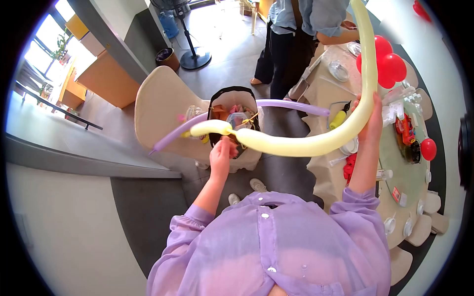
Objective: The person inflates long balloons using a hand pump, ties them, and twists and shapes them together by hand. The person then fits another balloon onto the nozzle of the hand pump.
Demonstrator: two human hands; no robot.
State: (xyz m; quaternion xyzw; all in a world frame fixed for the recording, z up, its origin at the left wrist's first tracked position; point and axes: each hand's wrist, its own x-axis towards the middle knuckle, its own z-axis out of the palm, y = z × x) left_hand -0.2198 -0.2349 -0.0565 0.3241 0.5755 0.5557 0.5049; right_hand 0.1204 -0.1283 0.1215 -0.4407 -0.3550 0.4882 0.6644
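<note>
A long pale-yellow modelling balloon curves across in front of me, with a twist near its left end that sets off a short bubble. My left hand is closed just under the twist, its fingertips partly hidden by the balloon. My right hand wraps around the long section where it bends upward, and the far part runs out of the top of the view. Behind it, a purple modelling balloon shows on both sides of a black-rimmed bag holding small coloured items.
The bag stands on a beige chair. At right, a covered round table carries a yellow-green balloon pump, red balloons and plastic ware. Another person stands by the table. A fan and a bin stand farther back.
</note>
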